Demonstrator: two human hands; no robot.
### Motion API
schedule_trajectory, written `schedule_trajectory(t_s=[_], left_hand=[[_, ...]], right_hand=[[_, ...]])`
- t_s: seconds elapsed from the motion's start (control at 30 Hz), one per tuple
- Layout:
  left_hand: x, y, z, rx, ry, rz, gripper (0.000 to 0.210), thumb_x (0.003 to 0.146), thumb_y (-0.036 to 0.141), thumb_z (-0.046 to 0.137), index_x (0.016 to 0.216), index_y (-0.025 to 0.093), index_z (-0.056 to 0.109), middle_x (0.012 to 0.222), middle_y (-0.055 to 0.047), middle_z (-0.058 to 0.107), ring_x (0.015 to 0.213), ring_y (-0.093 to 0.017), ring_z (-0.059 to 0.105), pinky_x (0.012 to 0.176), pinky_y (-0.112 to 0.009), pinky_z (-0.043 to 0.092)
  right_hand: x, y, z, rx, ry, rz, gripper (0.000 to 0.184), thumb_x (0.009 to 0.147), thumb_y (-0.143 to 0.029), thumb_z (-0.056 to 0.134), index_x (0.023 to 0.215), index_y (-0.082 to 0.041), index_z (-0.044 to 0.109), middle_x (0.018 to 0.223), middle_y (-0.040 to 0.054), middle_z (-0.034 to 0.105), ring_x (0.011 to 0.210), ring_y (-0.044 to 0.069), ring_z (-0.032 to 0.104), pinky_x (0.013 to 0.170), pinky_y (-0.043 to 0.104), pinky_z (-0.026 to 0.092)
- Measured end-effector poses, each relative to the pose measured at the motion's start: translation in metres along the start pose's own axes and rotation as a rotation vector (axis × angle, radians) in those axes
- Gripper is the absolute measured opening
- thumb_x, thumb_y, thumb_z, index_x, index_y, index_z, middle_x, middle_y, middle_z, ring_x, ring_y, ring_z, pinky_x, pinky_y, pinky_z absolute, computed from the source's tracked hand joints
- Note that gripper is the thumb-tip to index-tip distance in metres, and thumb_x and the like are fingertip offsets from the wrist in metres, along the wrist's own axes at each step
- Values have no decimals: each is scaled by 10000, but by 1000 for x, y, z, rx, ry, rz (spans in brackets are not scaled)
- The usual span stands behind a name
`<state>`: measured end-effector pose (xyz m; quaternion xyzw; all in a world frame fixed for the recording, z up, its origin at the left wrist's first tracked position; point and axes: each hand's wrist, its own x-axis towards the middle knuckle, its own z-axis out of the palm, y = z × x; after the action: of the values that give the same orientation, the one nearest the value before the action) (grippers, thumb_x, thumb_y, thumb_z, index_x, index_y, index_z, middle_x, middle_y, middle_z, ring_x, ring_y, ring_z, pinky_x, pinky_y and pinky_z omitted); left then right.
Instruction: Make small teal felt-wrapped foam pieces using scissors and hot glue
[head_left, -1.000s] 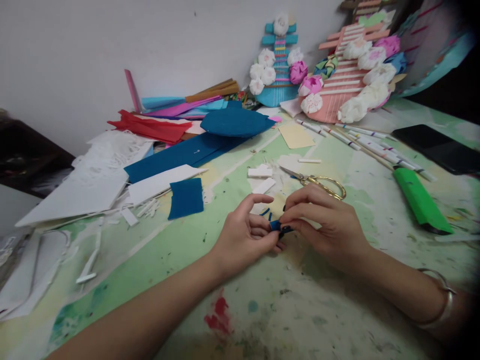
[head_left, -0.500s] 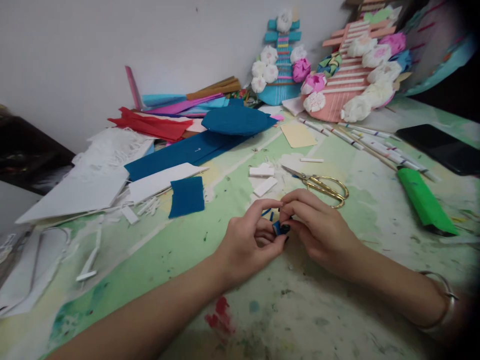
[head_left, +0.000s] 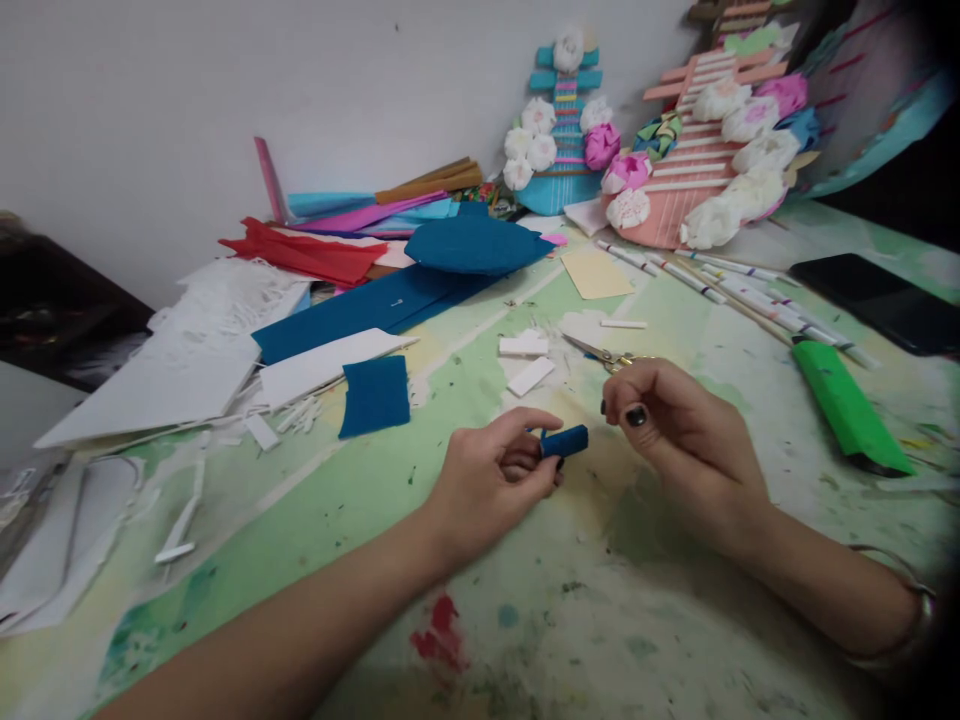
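Note:
Between the thumb and fingers of my left hand is a small blue paper-wrapped piece, its free end pointing right above the table. My right hand is raised a little to the right, apart from that piece. Its fingers are curled in toward the thumb, and I cannot see whether anything is between them. Gold-handled scissors lie just behind the right hand, which hides most of their handles. Small white foam strips rest beyond the left hand. Further left lies a blue crepe paper square.
A blue lute-shaped cutout lies behind, beside red crepe paper and white foam board. Decorated lute shapes lean at the back wall. Markers, a black phone and a green paper packet are at right.
My right hand has drawn away to the right from the small blue piece and turned, now covering the scissors' handles. The left hand keeps hold, and more of the piece shows.

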<state>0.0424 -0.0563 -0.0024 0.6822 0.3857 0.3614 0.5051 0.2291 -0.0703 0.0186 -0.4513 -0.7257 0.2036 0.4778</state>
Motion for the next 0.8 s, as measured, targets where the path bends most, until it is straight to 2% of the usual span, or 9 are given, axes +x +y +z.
schedule_trajectory(t_s=[0.1,0.23,0.33,0.43,0.5,0.57,0.63,0.7,0.8], left_hand=[[9,-2,-15,171,153,123,197,798,175,593,984,158,654,781,-37,731,677,-150,711,655,-230,597],[29,-13,-55,636,492,401,212,807,141,592,976,189,712,948,-42,748,750,-149,709,729,-262,585],[43,-26,-85,858,553,456,261,814,112,572,1019,197,707,965,-52,746,825,-187,708,768,-318,575],[51,-35,-99,853,488,393,271,791,60,563,957,203,723,944,-45,750,844,-196,706,804,-346,565],[53,-38,-101,790,416,356,247,781,50,565,856,215,733,882,-27,756,834,-192,706,807,-344,562],[54,-38,-100,716,405,313,237,773,49,568,810,220,727,861,-22,755,839,-191,704,824,-348,554],[54,-37,-100,661,453,276,224,767,49,567,836,205,712,879,-38,751,836,-190,705,829,-352,552],[53,-35,-101,629,517,259,176,755,82,600,879,177,681,883,-65,743,812,-189,708,797,-339,563],[51,-29,-108,518,642,207,104,737,215,669,818,169,622,756,-42,718,706,-179,707,668,-287,573]], right_hand=[[-2,-2,-6,-1,17,51,245,946,-266,410,729,-197,498,664,2,493,623,135,469,571,272,352],[-4,-4,-6,-112,-33,-29,262,936,-239,442,685,-199,505,545,-40,493,487,83,459,479,217,336],[-5,-2,-1,-138,-114,-79,182,921,-157,416,780,-201,523,523,-63,511,434,61,475,447,180,351],[-6,1,3,-106,-195,-86,192,905,-106,366,880,-195,535,584,-47,548,476,67,522,473,170,398],[-7,4,5,-85,-218,-69,214,897,-99,358,896,-191,552,634,-25,571,521,80,547,501,181,425],[-6,6,4,-73,-230,-57,222,888,-107,373,886,-188,579,684,-3,602,573,97,573,541,203,448],[-4,6,2,-42,-242,-21,220,882,-132,397,872,-187,610,742,20,638,639,119,603,591,230,465],[-2,5,0,37,-256,73,190,872,-180,445,850,-189,633,784,32,659,694,139,617,626,248,475],[1,3,-3,170,-328,248,101,812,-259,577,771,-190,638,747,22,652,690,148,602,610,244,467]])
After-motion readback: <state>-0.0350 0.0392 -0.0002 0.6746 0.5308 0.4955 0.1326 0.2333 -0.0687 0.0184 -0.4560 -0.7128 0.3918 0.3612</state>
